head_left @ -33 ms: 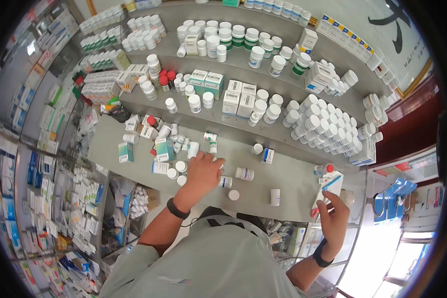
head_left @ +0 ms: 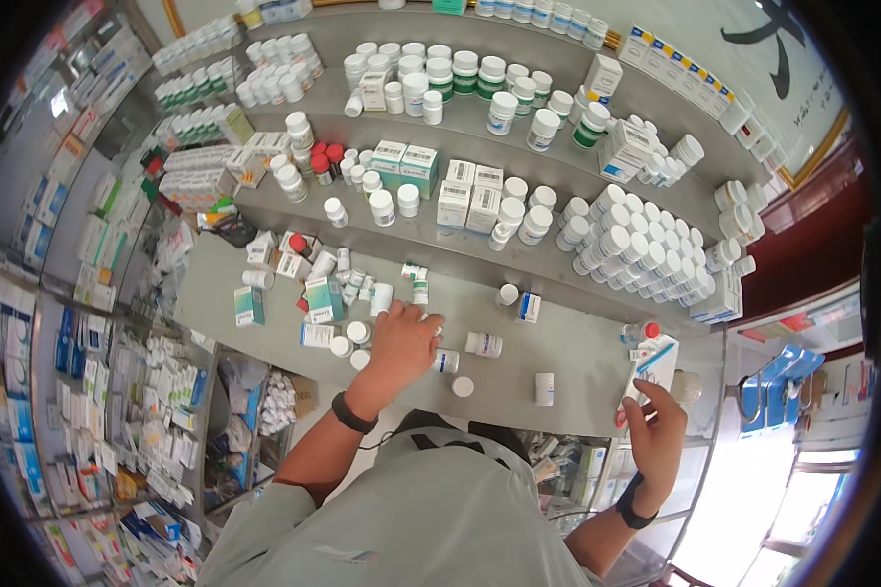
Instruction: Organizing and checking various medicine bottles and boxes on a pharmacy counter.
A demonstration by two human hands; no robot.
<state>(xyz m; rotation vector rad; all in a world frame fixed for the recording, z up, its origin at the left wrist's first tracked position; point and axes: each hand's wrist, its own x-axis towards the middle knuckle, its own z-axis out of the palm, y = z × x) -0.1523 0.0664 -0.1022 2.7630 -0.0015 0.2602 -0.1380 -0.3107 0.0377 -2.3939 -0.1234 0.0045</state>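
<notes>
My left hand (head_left: 405, 344) reaches over the counter, its fingers curled down around a white pill bottle mostly hidden beneath them; only a bit of white shows by the fingertips. Beside that hand lie a white bottle with a blue label (head_left: 446, 361) and another labelled bottle (head_left: 484, 343) on its side. Closer to me is a small bottle with a white cap (head_left: 462, 386). Over the counter's right end hovers my right hand (head_left: 660, 432), empty, with thumb and fingers apart, near a long white box (head_left: 653, 368) and a clear bottle with a red cap (head_left: 648, 331).
Left of my hand cluster white bottles (head_left: 358, 333), teal-and-white boxes (head_left: 324, 298) and smaller containers. A single bottle (head_left: 544, 389) stands front right. Behind, stepped shelves (head_left: 382, 235) carry rows of bottles, including a dense block (head_left: 646, 245). Medicine cabinets (head_left: 44, 411) flank the left.
</notes>
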